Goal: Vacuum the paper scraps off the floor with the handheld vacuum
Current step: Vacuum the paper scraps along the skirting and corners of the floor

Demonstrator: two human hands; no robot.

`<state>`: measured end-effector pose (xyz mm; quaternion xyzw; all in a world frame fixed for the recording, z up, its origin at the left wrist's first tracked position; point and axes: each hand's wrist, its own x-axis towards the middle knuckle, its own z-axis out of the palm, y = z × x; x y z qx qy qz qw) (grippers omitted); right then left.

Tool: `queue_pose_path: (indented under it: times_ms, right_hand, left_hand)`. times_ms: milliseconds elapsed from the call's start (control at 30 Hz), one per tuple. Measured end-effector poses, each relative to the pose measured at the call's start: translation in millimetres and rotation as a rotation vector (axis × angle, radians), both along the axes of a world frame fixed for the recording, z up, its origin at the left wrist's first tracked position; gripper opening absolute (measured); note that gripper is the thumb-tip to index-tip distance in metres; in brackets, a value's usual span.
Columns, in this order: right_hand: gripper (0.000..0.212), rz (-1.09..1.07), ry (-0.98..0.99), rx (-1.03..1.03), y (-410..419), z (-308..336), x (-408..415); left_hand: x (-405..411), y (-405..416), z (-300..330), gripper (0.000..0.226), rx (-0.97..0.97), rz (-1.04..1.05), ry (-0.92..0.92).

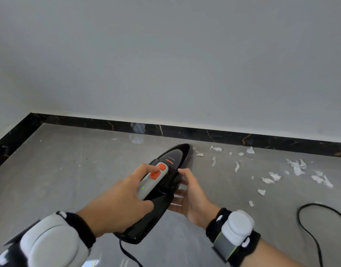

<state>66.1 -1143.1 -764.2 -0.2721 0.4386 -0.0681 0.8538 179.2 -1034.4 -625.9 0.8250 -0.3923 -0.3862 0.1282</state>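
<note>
Vacuum at the first scraps, most of the litter yet to clear

I hold the vacuum (162, 182) in both hands. My left hand (119, 197) wraps the grey handle from above, fingers curled round it and the forefinger stretched forward onto the orange switch (158, 171). A small green light (143, 188) glows on the handle just behind that finger, so I judge the motor is on. My right hand (188, 195) cups the black body from below and from the right, palm up, fingers curled under it as a support.

Ahead of my grip the nozzle (186, 149) is down at the floor (69, 170), near the black skirting (204, 134). The nearest scraps (199, 154) lie just right of the tip. The rest of the scraps spread further right of my hands, well apart from the nozzle, in a loose band along the skirting. The cord (308, 224) trails from the rear of the vacuum and loops on the floor right of my right wrist.

I read this as the start of the sweep: suction on, first pieces at the mouth. Next I need to swing the nozzle rightward, low over the floor, through the band of scraps, and mind that the cord loop does not snag.
</note>
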Motion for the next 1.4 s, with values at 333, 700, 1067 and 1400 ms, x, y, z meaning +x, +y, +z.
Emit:
queue_pose_path:
  times_ms: [333, 700, 1067, 1400]
  right_hand:
    - [0.046, -0.019, -0.057, 0.088, 18, -4, -41]
    - [0.058, -0.173, -0.063, 0.109, -18, 1, -59]
    - [0.062, -0.197, -0.038, 0.083, -21, -1, -72]
    - [0.066, -0.220, -0.108, 0.182, 8, -13, -106]
  left_hand:
    - [-20, 9, 18, 0.064, 0.079, -0.190, -0.069]
    - [-46, -39, 13, 0.063, 0.040, -0.285, -0.143]
    - [-61, -49, 11, 0.066, 0.062, -0.363, -0.169]
    - [-75, -27, 22, 0.067, 0.088, -0.447, -0.155]
